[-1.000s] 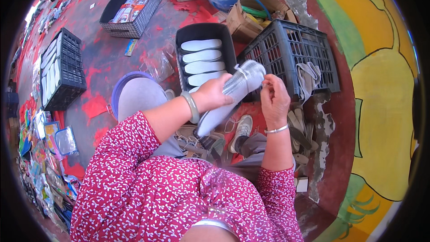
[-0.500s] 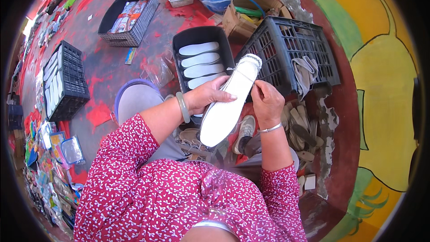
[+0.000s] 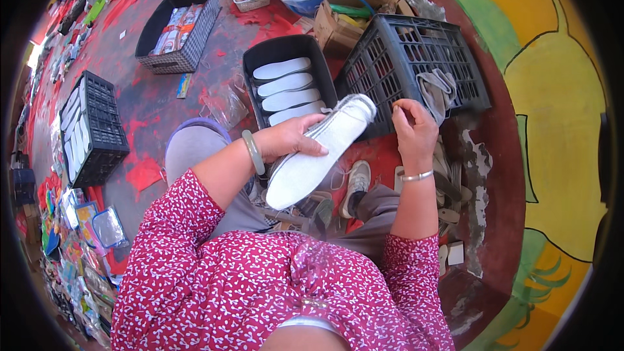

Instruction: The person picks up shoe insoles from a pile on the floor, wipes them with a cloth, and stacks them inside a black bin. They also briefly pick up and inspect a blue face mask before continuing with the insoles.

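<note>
A white shoe insole (image 3: 318, 159) lies slantwise in my left hand (image 3: 294, 138), thumb on its face and fingers underneath. A grey, fuzzy-looking rim runs along its far end, where stitching seems to show. To the right, apart from the insole, my right hand (image 3: 416, 131) is raised with thumb and forefinger pinched together. Whatever sits in that pinch is too small to make out. Just beyond my left hand, a black bin (image 3: 249, 68) holds a row of white insoles (image 3: 286, 83).
A dark plastic crate (image 3: 416, 58) with a grey cloth (image 3: 437, 91) on its side stands at the right, near a cardboard box (image 3: 335, 29). A checked bin (image 3: 188, 58) lies far left, and a black crate of insoles (image 3: 107, 133) at the left. The painted wall (image 3: 559, 149) bounds the right.
My right hand has moved away from the insole's edge, up and to the right, still pinching. The insole has shifted slightly left in my left hand.
</note>
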Demonstrator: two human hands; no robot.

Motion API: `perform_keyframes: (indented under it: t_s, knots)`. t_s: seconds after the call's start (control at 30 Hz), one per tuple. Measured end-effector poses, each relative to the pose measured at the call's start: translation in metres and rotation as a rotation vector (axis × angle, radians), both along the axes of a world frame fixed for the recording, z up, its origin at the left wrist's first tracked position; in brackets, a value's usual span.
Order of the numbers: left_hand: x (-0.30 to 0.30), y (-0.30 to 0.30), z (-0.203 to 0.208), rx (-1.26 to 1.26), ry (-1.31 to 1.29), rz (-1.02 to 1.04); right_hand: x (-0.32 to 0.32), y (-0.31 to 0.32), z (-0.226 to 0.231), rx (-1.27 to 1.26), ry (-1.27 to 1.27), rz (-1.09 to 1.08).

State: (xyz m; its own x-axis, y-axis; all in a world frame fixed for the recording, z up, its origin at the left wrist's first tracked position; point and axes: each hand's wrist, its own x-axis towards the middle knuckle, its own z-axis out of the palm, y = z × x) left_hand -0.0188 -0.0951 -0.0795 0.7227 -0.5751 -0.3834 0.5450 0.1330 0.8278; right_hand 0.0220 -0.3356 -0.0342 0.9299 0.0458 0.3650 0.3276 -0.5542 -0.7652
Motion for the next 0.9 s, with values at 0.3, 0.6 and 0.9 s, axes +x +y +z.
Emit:
perform_keyframes:
  t_s: [0.3,0.6,0.9]
  knots:
    - [0.001,-0.011,-0.006,0.318,-0.273,-0.039,-0.022,0.038,-0.022,-0.656,-0.237,0.129]
    - [-0.003,-0.010,-0.006,0.613,-0.615,-0.182,-0.016,0.028,-0.020,-0.597,-0.048,0.005]
    - [-0.004,-0.003,0.000,0.792,-0.854,-0.241,-0.009,0.019,-0.023,-0.496,0.385,-0.089]
